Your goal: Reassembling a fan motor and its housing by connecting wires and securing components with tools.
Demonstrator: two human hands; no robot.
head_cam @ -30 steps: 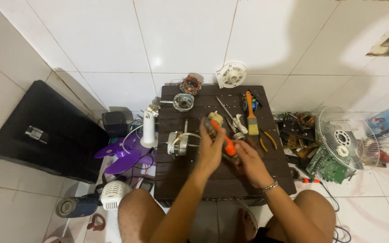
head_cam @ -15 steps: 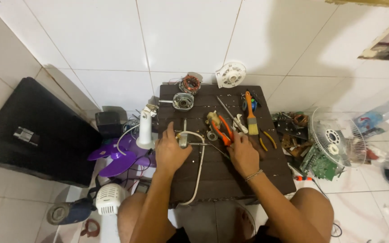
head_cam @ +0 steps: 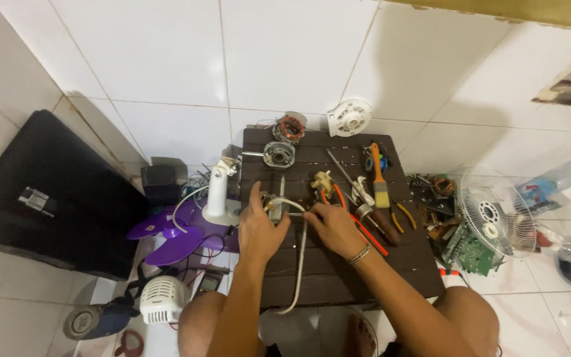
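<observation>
Holding: left hand (head_cam: pixel 259 228) curls around a small fan motor (head_cam: pixel 276 208) on the dark slatted table (head_cam: pixel 391 268).
Pinching: right hand (head_cam: pixel 332 227) grips the motor's white cable (head_cam: pixel 301 261) (trailing toward the near edge).
Beyond: paintbrush (head_cam: pixel 380 188), copper-wound stator (head_cam: pixel 289 127).

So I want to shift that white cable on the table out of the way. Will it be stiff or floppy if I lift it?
Probably floppy: the white cable curves loosely and droops over the dark table edge. Likely light, being thin. One end seems attached to the small motor, so it may drag that along.
</observation>
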